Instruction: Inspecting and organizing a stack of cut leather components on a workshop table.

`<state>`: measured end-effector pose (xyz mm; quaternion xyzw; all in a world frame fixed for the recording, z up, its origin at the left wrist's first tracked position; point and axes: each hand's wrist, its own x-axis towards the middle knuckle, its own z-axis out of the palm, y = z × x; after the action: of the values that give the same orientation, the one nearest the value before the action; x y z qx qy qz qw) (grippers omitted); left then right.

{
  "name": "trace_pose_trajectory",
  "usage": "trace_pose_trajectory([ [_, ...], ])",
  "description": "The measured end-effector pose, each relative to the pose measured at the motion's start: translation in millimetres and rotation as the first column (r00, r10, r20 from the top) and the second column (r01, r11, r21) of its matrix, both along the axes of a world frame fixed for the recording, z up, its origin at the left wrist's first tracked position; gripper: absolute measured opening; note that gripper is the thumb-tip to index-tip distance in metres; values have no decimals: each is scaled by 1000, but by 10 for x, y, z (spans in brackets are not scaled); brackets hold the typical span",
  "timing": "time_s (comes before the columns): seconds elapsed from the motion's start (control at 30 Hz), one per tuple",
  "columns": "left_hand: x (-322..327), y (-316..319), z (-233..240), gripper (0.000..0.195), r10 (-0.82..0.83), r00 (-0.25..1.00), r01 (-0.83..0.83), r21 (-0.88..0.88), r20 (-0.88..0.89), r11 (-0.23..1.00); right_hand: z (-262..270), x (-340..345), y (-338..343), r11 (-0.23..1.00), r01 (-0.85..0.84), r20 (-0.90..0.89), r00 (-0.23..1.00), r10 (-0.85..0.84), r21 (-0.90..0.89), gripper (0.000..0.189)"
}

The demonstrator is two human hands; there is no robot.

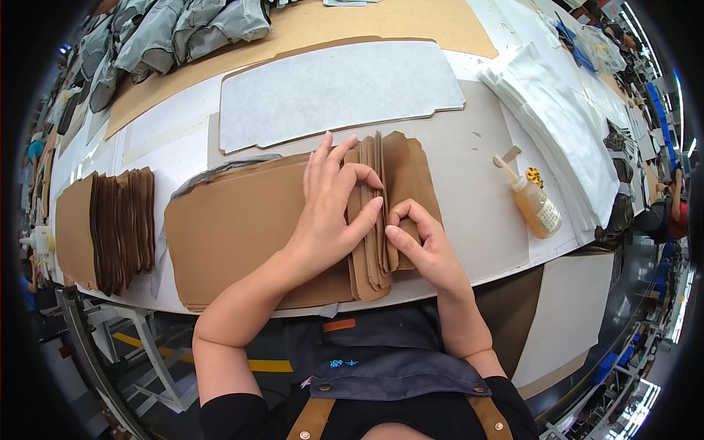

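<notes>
Flat brown sheets (pixel 242 220) lie stacked before me on the worktable, with folded brown pieces (pixel 366 275) standing in narrow layers at their right end. My left hand (pixel 335 203) reaches over these layers, its thumb and index finger at the upper edges and the other fingers spread. My right hand (pixel 421 236) pinches the edge of the folded pieces between thumb and bent index finger. Behind the right hand a brown flap (pixel 410 170) leans outward. Whether the brown material is paper or thin fabric, I cannot tell.
Another bundle of brown folded pieces (pixel 121 225) stands at the left. A white-faced panel (pixel 341 91) lies beyond the hands. At the right are a plastic squeeze bottle (pixel 539 212) of amber liquid and a pile of white sheets (pixel 555 132). Grey fabric pieces (pixel 192 33) lie at the far left.
</notes>
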<state>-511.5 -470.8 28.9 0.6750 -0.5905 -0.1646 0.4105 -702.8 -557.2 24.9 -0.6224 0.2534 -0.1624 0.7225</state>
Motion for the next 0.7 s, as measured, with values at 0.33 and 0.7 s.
trace_pose_trajectory([
  [0.33,-18,6,28,32,7,999,-6,12,-53,1000,-7,0,7,1000,3,11,1000,-4,30,16],
  [0.7,-16,-86,135,38,-139,975,155,-88,171,984,-49,107,319,888,182,48,983,-179,-422,44],
])
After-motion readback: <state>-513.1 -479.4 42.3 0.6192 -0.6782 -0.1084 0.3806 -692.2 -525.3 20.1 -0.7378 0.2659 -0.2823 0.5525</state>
